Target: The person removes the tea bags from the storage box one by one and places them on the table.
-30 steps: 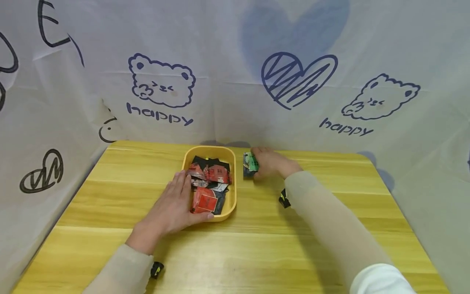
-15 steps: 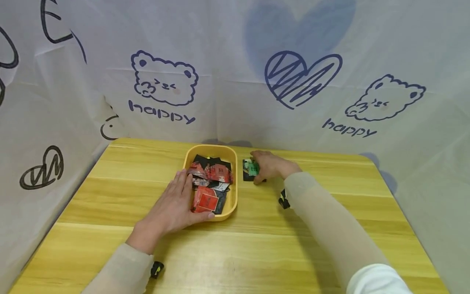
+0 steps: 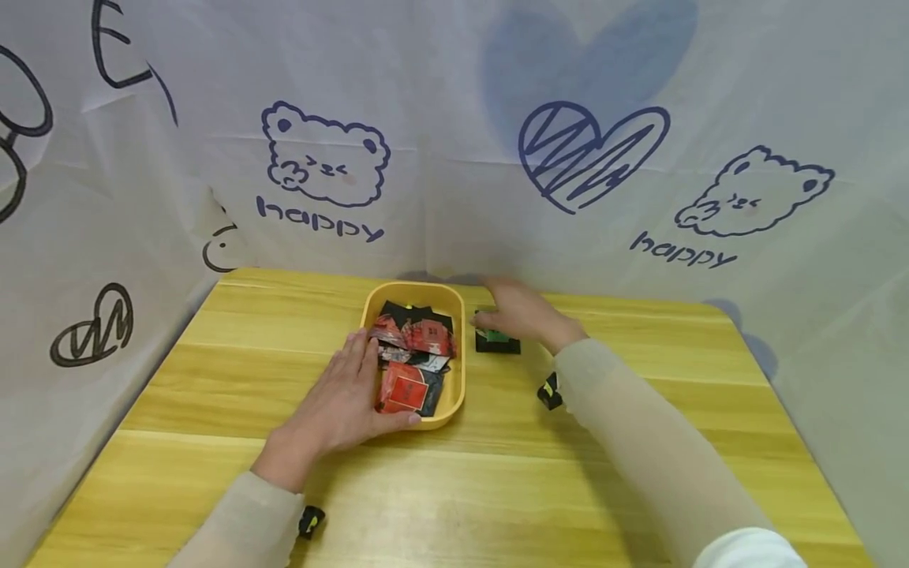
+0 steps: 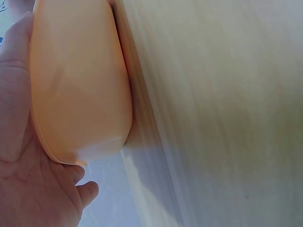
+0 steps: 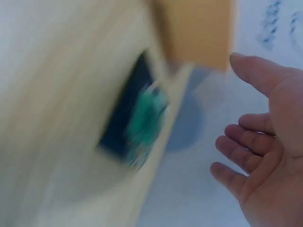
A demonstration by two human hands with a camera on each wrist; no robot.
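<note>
A yellow plastic tray [image 3: 459, 390] stands near the back of the table, holding several red and black sachets [image 3: 408, 392]. My left hand [image 3: 334, 406] rests against its left side, fingers straight along the rim and thumb over the front edge. In the left wrist view, the palm [image 4: 28, 175] lies by the tray's rim, beside the smooth outer wall [image 4: 80, 80]. A green and black sachet [image 3: 499, 345] lies flat on the table right of the tray. Above it, my right hand [image 3: 529, 315] spreads its fingers and holds nothing, as the right wrist view shows.
The wooden table [image 3: 440, 505] has its back edge against a white cloth [image 3: 454, 213] with drawn bears and hearts. Another cloth hangs at the left. Small black pieces with yellow marks sit beside the left sleeve [image 3: 237, 521] and the right sleeve [image 3: 625, 410].
My right hand has let go of the green and black sachet, which now lies flat, and has risen over it. My left hand keeps its place on the tray.
</note>
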